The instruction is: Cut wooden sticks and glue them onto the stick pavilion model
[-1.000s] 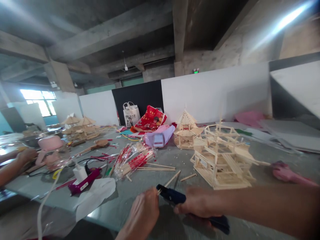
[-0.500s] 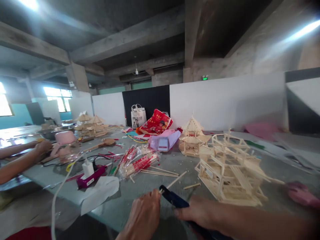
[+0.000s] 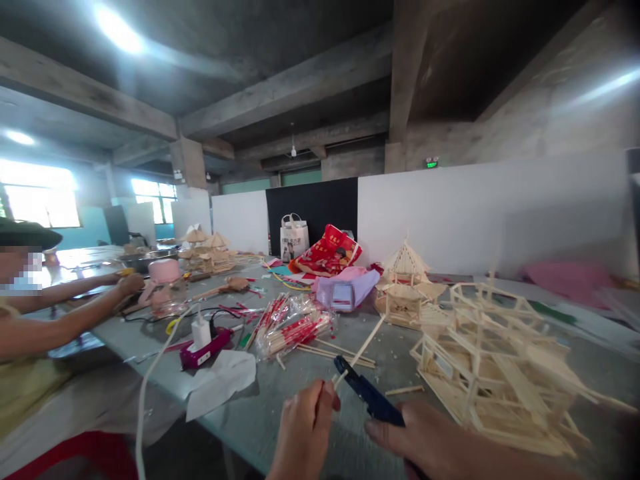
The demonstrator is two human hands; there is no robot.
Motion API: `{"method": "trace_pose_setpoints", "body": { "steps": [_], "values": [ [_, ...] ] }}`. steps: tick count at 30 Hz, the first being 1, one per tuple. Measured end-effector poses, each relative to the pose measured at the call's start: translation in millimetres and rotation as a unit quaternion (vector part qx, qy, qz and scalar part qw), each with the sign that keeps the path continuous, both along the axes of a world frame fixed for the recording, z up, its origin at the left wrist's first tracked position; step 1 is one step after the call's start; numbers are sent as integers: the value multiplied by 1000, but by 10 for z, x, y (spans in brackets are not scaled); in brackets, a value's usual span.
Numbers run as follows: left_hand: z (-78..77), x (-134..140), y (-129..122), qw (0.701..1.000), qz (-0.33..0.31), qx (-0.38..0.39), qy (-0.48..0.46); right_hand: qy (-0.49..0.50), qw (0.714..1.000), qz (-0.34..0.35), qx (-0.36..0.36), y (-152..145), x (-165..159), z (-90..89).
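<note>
My left hand (image 3: 306, 427) is closed, with thumb and fingers pinching a thin wooden stick (image 3: 369, 340) near its lower end. The stick slants up and away across the jaws of a dark blue plier-like cutter (image 3: 369, 395). My right hand (image 3: 430, 433) is wrapped round the cutter's handles. Whether the jaws press on the stick I cannot tell. A short cut stick (image 3: 405, 390) lies just beyond the right hand. Right of it stands an open wooden-stick frame model (image 3: 500, 380), and behind that a finished-looking pagoda model (image 3: 403, 287).
Red-tipped sticks in clear plastic (image 3: 295, 330) and a few loose sticks lie mid-table. At left are a purple power strip (image 3: 207, 348), a white cable (image 3: 145, 400), white paper (image 3: 225, 380) and a pink-lidded jar (image 3: 166, 287). A person (image 3: 30, 333) works at far left.
My view has swung left, so the table things sit further right and the person at left shows more. The stick now points more steeply upward, still in my left hand beside the cutter.
</note>
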State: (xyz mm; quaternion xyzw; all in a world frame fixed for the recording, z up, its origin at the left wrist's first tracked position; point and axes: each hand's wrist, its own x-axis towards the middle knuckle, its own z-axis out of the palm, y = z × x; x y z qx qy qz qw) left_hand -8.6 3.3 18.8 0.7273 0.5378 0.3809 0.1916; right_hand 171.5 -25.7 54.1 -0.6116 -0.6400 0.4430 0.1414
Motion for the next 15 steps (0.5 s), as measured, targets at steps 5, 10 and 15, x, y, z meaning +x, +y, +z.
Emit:
{"method": "trace_pose_setpoints", "body": {
  "steps": [5, 10, 15],
  "values": [
    [-132, 12, -35, 990, 18, 99, 95, -61, 998, -15, 17, -73, 2, 40],
    [-179, 37, -44, 967, 61, 135, 207, -139, 990, -36, 15, -112, -14, 119],
    [-153, 52, -63, 966, 67, 130, 215, -150, 988, -34, 10, -145, -29, 148]
  ]
}}
